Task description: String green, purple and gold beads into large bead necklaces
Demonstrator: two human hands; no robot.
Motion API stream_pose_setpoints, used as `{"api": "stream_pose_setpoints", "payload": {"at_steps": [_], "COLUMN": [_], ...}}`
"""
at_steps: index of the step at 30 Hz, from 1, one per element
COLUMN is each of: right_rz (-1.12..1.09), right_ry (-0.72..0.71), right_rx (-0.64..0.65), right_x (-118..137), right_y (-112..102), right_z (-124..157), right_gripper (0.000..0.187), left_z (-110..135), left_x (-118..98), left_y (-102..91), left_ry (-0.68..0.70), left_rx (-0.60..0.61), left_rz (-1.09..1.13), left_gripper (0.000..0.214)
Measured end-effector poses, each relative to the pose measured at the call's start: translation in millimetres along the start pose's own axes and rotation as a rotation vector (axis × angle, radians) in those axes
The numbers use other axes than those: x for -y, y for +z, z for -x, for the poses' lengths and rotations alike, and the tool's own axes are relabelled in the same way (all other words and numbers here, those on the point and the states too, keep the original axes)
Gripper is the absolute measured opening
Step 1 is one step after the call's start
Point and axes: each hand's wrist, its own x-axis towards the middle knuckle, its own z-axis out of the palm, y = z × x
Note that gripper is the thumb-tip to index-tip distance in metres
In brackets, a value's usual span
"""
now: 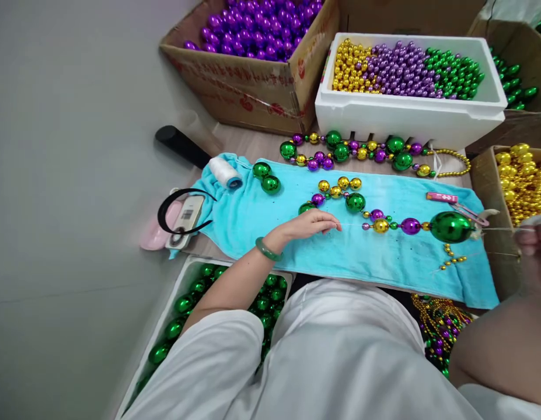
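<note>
My left hand (311, 224) rests on the turquoise towel (252, 221), fingers pinched together on a thin thread (351, 224). The thread runs right through a row of gold, purple and green beads (405, 226) ending in a large green ball (450, 227). My right hand (533, 238), at the frame's right edge, is closed on the thread's other end. Loose green, gold and purple beads (340, 189) lie on the towel just beyond my left hand. A green bangle (267, 251) circles my left wrist.
A finished bead string (362, 150) lies behind the towel. A white foam box (410, 111) holds gold, purple and green beads; a cardboard box (252, 76) holds purple balls. A thread spool (225, 172), pink scissors (454, 201), a tray of green balls (182, 303) and a box of gold balls (522, 181) surround the towel.
</note>
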Motion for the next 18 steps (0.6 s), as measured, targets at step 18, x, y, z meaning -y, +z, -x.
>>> {"api": "stream_pose_setpoints", "payload": {"at_steps": [18], "right_rz": [-0.008], "right_ry": [0.173], "right_rx": [0.199], "right_x": [-64.2], "right_y": [-6.4], "right_z": [15.5], "right_gripper": [0.011], "left_z": [0.4], "left_x": [8.0], "left_y": [13.4], "left_ry": [-0.002], "left_rx": [-0.104], "left_rz": [-0.852], "left_gripper": [0.026]}}
